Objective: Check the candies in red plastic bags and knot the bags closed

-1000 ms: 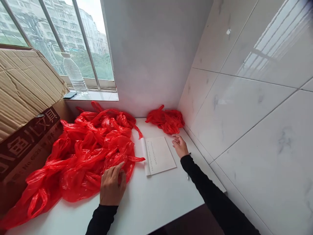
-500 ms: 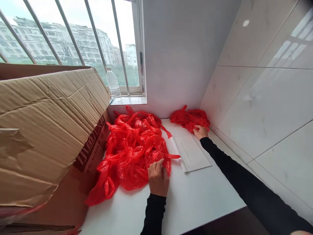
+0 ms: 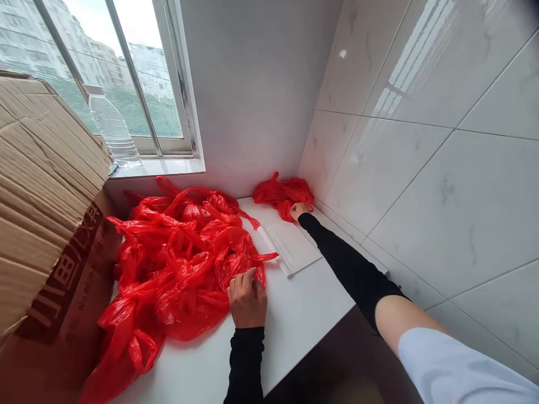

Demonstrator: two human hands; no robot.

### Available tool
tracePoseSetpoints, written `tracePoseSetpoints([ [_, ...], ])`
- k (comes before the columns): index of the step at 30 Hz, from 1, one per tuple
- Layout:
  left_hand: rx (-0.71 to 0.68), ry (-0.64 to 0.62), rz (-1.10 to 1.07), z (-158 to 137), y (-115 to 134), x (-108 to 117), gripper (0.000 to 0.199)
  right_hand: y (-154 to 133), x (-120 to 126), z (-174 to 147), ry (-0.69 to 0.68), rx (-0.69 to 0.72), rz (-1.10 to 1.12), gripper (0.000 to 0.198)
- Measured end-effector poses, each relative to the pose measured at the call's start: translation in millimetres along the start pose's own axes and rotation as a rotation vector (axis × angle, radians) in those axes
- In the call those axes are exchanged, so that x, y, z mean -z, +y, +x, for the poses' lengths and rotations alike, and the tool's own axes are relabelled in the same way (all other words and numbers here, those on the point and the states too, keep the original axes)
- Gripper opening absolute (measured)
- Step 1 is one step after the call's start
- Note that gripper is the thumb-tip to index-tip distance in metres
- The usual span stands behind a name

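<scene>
Red plastic film: my right hand closes its fingers on the small bag bundle in the worktop's far right corner. My left hand presses flat on the large bag heap. Light, limp, slippery, I judge; best gathered by its bunched handles. Paper sheet between.

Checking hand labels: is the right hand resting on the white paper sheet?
No, the right hand is past the paper sheet, at the small pile of red bags in the corner.
</scene>
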State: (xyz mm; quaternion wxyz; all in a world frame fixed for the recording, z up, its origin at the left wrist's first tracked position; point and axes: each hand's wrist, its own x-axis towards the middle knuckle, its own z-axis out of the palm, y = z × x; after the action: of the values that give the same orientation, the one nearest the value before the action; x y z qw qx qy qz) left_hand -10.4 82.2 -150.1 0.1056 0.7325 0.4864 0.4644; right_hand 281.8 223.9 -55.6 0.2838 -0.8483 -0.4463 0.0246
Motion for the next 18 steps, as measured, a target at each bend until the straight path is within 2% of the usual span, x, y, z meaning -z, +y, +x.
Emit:
tracePoseSetpoints([
  [5, -0.009, -0.006, 0.002, 2.2, -2.0, -2.7, 0.017, 1.5, 8.2, 8.5, 0.017, -0.064, 0.161, 0.032],
  [11, -0.029, 0.0, 0.002, 4.9, -2.1, -3.0, 0.016, 8.2, 31.3, 11.0, 0.047, -0.021, 0.485, 0.03],
  [15, -0.039, 0.002, -0.005, 8.7, 0.4, -0.9, 0.017, 15.1, 53.3, -13.6, -0.008, 0.039, 0.73, 0.026],
  [18, -0.018, -0.003, -0.03, 11.6, 6.0, 1.6, 0.018, 19.8, 68.2, -56.6, -0.091, 0.097, 0.886, 0.024],
])
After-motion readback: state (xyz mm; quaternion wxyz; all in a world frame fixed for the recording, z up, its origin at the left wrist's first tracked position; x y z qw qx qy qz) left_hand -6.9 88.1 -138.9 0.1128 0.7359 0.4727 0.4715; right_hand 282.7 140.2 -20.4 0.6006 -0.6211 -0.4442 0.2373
